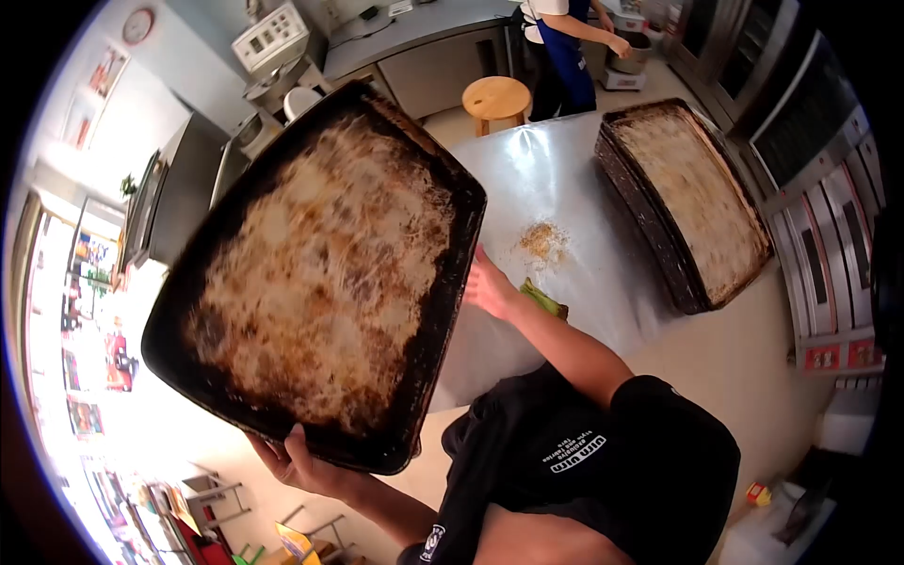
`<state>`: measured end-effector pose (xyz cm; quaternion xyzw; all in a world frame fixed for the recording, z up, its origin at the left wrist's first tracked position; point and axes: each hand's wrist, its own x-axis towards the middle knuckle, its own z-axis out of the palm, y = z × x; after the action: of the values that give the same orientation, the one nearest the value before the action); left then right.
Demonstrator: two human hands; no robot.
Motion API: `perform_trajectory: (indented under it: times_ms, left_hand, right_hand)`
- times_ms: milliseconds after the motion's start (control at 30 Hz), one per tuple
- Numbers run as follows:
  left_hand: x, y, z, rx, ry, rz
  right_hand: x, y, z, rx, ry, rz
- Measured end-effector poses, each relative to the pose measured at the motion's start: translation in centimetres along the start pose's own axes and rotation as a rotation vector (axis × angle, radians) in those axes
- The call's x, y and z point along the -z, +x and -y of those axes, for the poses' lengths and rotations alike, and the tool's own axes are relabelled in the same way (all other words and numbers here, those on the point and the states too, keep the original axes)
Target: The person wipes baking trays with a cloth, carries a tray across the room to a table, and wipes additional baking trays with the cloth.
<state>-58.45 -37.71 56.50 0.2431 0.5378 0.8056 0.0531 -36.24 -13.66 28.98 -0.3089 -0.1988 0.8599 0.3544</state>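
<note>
A large dark-rimmed baking tray [320,273], with a brown-stained, worn surface, is held up tilted on the left side of the view. My left hand [299,463] grips its lower edge, thumb on the rim. My right hand [486,285] is at the tray's right edge, its fingers partly hidden behind it, so its grip cannot be made out. Beyond my right forearm, a green scraper or cloth-like item [544,299] lies on the metal table [565,188], near a patch of brown crumbs [543,243]. A stack of similar trays [692,198] stands at the table's right.
Across the table a person in a blue apron [568,66] reaches toward a pot [629,55] on a scale. A round wooden stool [496,98] stands beside the table's far edge. Ovens [829,254] line the right; a steel counter [405,38] runs along the back.
</note>
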Motion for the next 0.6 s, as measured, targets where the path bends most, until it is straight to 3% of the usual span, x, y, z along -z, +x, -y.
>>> perform_trajectory:
  times_ms: [100,200,333,433,533,567,600]
  left_hand:
    - [5.0,2.4,5.2,0.190,0.027,-0.014]
    - [7.5,6.9,7.6,0.367,0.061,0.049]
    - [9.3,13.8,9.3,0.573,0.089,0.103]
    - [9.3,17.2,10.8,0.683,0.008,0.170]
    - [13.3,23.7,15.9,0.690,-0.002,0.509]
    - [10.6,24.2,13.4,0.417,0.114,0.670]
    - [8.8,24.1,15.7,0.370,-0.091,0.783]
  right_hand:
    - [-0.8,-5.5,1.5,-0.199,0.380,0.461]
    - [-5.2,-8.8,2.8,-0.202,0.085,0.069]
    - [-10.7,-11.2,0.4,-0.239,0.127,-0.126]
    - [-12.9,-13.4,-3.4,-0.056,0.165,-0.287]
    - [-18.4,-16.9,-7.8,0.197,0.180,-0.437]
    - [-19.4,-17.9,-8.9,0.282,0.197,-0.481]
    - [-19.1,-19.6,-7.8,0.339,0.220,-0.511]
